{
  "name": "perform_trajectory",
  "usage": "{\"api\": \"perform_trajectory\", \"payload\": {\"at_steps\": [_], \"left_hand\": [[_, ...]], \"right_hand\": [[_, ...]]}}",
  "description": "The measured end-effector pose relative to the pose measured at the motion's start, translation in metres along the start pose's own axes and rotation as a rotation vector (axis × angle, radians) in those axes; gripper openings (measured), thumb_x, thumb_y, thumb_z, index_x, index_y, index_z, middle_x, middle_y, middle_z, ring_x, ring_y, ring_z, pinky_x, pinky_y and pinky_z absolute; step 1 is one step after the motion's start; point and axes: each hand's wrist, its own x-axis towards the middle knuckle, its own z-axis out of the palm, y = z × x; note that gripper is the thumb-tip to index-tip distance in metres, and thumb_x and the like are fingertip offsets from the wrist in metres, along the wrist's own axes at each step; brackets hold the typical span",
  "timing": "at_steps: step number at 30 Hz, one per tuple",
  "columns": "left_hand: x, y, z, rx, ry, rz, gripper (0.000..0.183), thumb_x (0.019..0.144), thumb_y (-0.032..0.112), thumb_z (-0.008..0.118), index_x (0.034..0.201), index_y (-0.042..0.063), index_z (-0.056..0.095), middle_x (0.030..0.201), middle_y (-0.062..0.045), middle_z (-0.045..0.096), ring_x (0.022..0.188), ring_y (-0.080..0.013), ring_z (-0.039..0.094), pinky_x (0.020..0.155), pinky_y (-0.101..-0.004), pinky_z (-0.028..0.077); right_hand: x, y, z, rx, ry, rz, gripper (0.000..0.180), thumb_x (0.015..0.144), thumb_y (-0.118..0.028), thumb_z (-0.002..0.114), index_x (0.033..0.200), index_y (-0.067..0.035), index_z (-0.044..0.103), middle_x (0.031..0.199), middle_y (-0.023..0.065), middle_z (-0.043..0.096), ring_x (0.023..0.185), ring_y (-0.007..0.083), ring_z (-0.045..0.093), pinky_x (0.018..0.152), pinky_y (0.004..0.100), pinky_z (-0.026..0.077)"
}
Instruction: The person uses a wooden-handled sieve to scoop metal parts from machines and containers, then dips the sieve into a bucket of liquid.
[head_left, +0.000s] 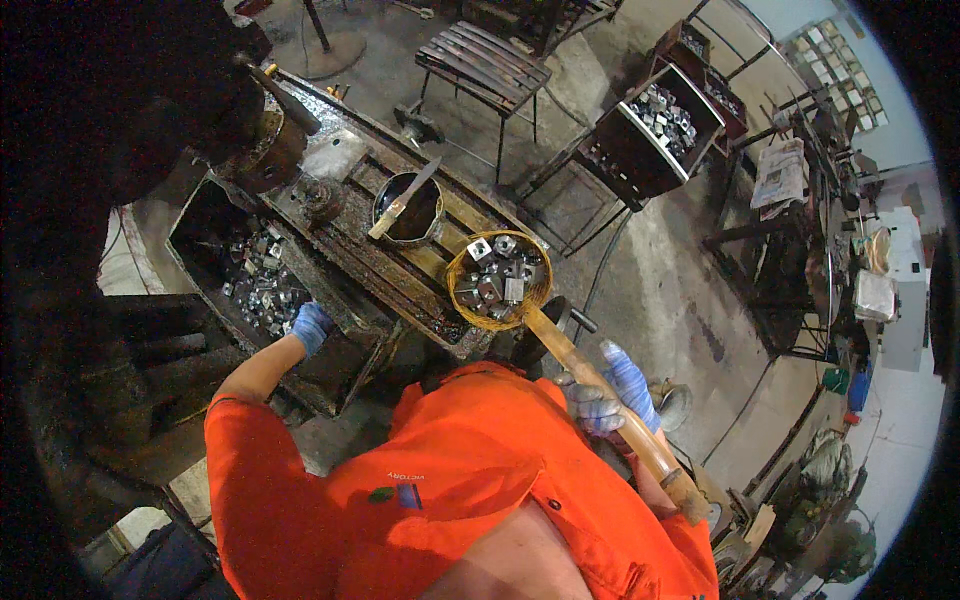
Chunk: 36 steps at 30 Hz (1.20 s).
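My left hand (310, 330), in a blue knitted glove, reaches over the near end of a dark metal bin (196, 289). Small metal blocks (264, 289) lie heaped in that bin beside the hand. Its fingers are mostly hidden, so I cannot see whether they hold a piece. My right hand (626, 394), also gloved, is closed around the long wooden handle (559, 346) of a round yellow wire basket (452, 289). Inside the basket lie several square metal blocks (491, 288), some with a round hole. The basket is above the near end of a greasy machine bed (409, 283).
A dark pot (435, 225) on the machine bed has a wood-handled flat tool (405, 201) across its rim. Beyond are a slatted metal stool (480, 69) and a raised bin (626, 176) of metal pieces. A cluttered rack (806, 262) lines the right side.
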Motion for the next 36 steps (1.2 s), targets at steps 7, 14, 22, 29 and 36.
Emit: {"api": "perform_trajectory", "payload": {"at_steps": [7,14,22,29,36], "left_hand": [[-0.012,0.002,-0.009,0.008,0.057,-0.046,0.035,0.083,0.031,0.049,0.113,0.016,0.06,0.12,-0.01,0.055,0.105,-0.0291,0.053,0.087,-0.0365,0.043],[-0.097,-0.009,-0.1,-0.144,0.196,-0.352,0.047,0.077,0.039,0.056,0.117,0.016,0.056,0.13,-0.013,0.046,0.11,-0.0341,0.048,0.091,-0.0394,0.042],[-0.188,0.02,-0.187,-0.871,0.95,-0.785,0.067,0.05,0.019,0.08,0.113,0.013,0.058,0.117,-0.014,0.051,0.094,-0.0294,0.056,0.08,-0.0364,0.05],[-0.165,0.111,-0.295,-0.949,1.272,-0.164,0.052,0.049,0.019,0.08,0.097,0.013,0.062,0.095,-0.009,0.058,0.086,-0.0262,0.057,0.08,-0.0368,0.049],[-0.098,0.152,-0.352,-0.764,1.361,0.132,0.061,0.053,0.031,0.078,0.109,0.019,0.058,0.114,-0.015,0.048,0.106,-0.0384,0.046,0.088,-0.0497,0.043]], "right_hand": [[0.002,-0.003,0.001,-0.059,-0.125,0.044,0.068,0.084,-0.051,0.054,0.118,0.008,0.045,0.065,0.0049,0.044,0.04,0.0112,0.04,0.032,0.0252,0.033],[0.0,-0.007,0.003,-0.027,-0.103,0.073,0.069,0.084,-0.051,0.054,0.12,0.008,0.044,0.068,0.0064,0.046,0.043,0.0123,0.042,0.033,0.0255,0.034],[-0.002,-0.017,0.005,-0.061,-0.043,0.095,0.068,0.084,-0.051,0.053,0.117,0.007,0.045,0.065,0.0048,0.044,0.04,0.0107,0.039,0.032,0.0241,0.033],[-0.002,-0.015,0.012,-0.158,0.017,0.045,0.065,0.085,-0.051,0.052,0.113,0.007,0.046,0.061,0.0036,0.043,0.038,0.0097,0.037,0.029,0.0222,0.031],[-0.001,-0.013,0.006,-0.169,-0.006,0.018,0.066,0.085,-0.053,0.052,0.111,0.008,0.046,0.061,0.0035,0.043,0.037,0.0102,0.037,0.029,0.0222,0.031]]}}
